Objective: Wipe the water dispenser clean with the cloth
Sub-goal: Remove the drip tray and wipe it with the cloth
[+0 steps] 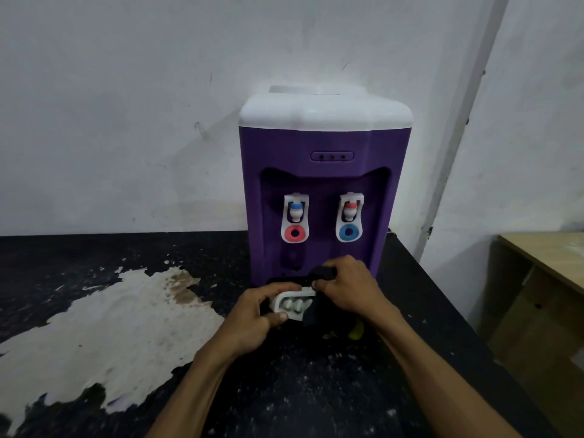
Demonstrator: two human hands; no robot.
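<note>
Hands [259,314] [347,289] rub black cloth [322,275] on unlabelled dispenser's [325,184] white tray [294,303].

Purple dispenser [319,184] upright (dark cloth [322,275] below)

A scuffed white wall [126,105] rises behind the black tabletop [300,390] with its peeled pale patch [104,336]; a wooden desk [550,257] stands right of it.
</note>
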